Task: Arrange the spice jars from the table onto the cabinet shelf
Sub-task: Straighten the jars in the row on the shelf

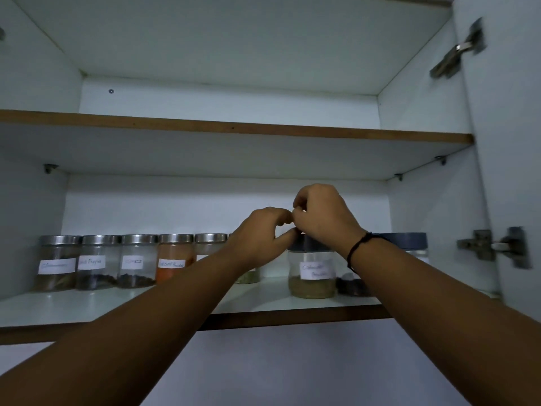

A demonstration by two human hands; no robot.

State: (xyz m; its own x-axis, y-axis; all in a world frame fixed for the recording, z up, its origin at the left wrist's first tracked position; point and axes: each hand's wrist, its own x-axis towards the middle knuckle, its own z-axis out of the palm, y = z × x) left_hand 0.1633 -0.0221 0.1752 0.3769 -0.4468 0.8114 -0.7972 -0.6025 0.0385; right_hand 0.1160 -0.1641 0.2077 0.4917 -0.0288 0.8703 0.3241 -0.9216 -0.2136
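- Lower shelf (87, 315): flat white board, brown front edge; five clear round jars with shiny metal lids (101, 262) are lined up at the left, each paper-labelled.
- Dark-lidded jar (311, 272): clear, round, holding olive powder, set right of centre; two more dark-lidded jars are partly hidden behind the right arm.
- Left hand (260, 240): curled, thumb touching the dark lid.
- Right hand (322, 216): fingers bent above the lid; a firm grip cannot be told.

white cabinet (222, 48) with brown-edged shelves (234, 131). 5 jars have silver lids (140, 238); one holds orange powder (171, 269). the jar with the dark blue-grey lid (311, 244) holds olive-brown powder. labels (133, 261) white. black wristband (355, 250).
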